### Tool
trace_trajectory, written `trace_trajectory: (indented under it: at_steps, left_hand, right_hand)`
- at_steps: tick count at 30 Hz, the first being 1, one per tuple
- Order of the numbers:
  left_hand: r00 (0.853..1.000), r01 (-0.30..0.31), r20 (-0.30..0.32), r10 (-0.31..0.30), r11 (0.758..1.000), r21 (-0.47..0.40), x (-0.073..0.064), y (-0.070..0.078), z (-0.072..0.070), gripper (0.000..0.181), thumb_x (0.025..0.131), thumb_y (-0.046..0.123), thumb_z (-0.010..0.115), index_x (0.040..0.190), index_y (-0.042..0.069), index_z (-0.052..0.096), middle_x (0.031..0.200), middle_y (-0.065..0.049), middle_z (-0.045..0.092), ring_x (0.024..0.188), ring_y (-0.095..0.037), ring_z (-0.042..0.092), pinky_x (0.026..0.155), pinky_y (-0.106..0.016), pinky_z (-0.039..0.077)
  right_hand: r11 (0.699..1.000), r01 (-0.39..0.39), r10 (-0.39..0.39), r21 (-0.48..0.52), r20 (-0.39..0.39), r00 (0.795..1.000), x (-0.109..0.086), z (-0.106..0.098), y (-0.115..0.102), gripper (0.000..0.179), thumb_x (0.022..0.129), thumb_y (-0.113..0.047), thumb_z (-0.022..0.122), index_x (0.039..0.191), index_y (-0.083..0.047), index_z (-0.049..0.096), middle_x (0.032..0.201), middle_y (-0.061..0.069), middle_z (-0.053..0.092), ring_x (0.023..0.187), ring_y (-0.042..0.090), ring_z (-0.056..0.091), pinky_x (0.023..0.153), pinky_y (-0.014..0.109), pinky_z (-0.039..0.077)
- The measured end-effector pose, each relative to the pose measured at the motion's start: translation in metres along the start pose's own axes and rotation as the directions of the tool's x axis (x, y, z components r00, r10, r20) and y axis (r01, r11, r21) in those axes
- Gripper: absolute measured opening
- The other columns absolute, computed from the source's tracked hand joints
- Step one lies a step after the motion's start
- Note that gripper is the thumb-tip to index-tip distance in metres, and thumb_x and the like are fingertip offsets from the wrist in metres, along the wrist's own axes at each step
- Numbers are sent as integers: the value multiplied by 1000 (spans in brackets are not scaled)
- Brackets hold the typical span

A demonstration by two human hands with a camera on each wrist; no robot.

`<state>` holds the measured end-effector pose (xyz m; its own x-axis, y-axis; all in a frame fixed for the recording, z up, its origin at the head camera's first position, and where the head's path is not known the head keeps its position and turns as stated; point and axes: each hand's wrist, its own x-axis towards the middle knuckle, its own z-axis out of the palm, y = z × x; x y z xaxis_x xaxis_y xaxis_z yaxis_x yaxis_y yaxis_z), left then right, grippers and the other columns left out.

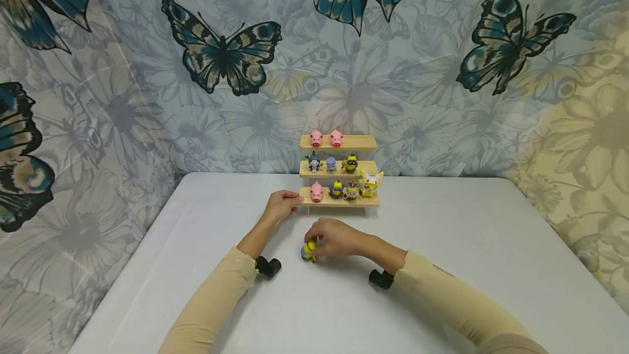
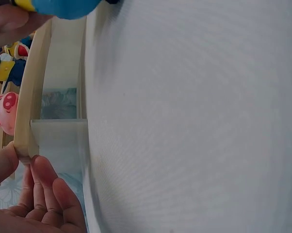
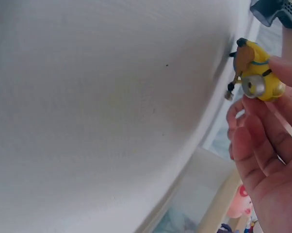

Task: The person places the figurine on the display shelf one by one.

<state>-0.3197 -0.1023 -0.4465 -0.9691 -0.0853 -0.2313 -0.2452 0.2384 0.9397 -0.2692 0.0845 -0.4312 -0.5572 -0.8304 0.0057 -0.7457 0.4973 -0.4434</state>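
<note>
My right hand (image 1: 339,238) pinches a yellow and blue minion figure (image 1: 308,251) between thumb and fingers, in front of the stand. In the right wrist view the figure (image 3: 257,73) shows its silver goggle and something brown on its front. At the left end of a three-tier wooden display stand (image 1: 339,204), my left hand (image 1: 281,206) grips the lowest shelf. The left wrist view has the thumb on the upper side of that shelf (image 2: 32,102) and the fingers (image 2: 44,170) beneath. A pink pig figure (image 2: 9,114) stands close to this grip.
The top shelf carries two pink pigs (image 1: 336,138); on the middle one are three small figures (image 1: 331,165). The lowest shelf also bears minion figures (image 1: 336,189) and a larger white-and-yellow figure (image 1: 369,183). The white table (image 1: 467,245) meets a butterfly-patterned backdrop (image 1: 417,119).
</note>
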Motion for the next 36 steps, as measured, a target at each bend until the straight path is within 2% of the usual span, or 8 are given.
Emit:
trace_trajectory:
  at_steps: [5,17,24,32,36]
  left_hand:
    - [1000,-1,-1,1,1000,10,1,0,0,27,92,20,69,112,3,65,86,-2,62,70,-11,58,61,-23,44]
    - [1000,-19,-8,19,1000,2,1,-2,1,26,91,19,70,110,2,65,81,1,59,69,-11,57,61,-24,44]
    - [1000,-12,-12,12,1000,3,1,-3,2,26,91,19,70,110,2,64,85,-1,59,68,-10,56,61,-24,44]
    - [1000,-1,-12,1,1000,1,0,-3,2,26,91,19,69,110,2,64,86,-1,59,69,-11,56,61,-24,43]
    - [1000,1,-9,-1,1000,-10,0,-2,1,26,91,19,70,109,2,64,84,-1,57,69,-10,55,61,-24,44]
  right_hand:
    - [1000,-12,12,-17,-7,1000,-4,-5,-2,25,85,-23,74,106,-10,73,91,-3,66,83,9,58,76,21,47]
    - [999,-41,40,-23,-61,997,-10,-17,-2,25,85,-26,74,102,-8,74,85,-4,67,78,9,58,72,20,46]
    - [989,-150,146,-18,-143,979,-15,-28,-6,19,84,-25,74,91,-8,75,74,-4,64,67,3,51,63,20,43]
    - [975,-223,223,22,-152,963,-20,-45,-10,17,86,-24,73,89,-7,75,69,-4,64,60,4,48,56,20,40]
    - [963,-267,267,26,-175,948,-23,-58,-13,15,86,-24,73,86,-9,75,66,-4,64,58,7,49,54,22,40]
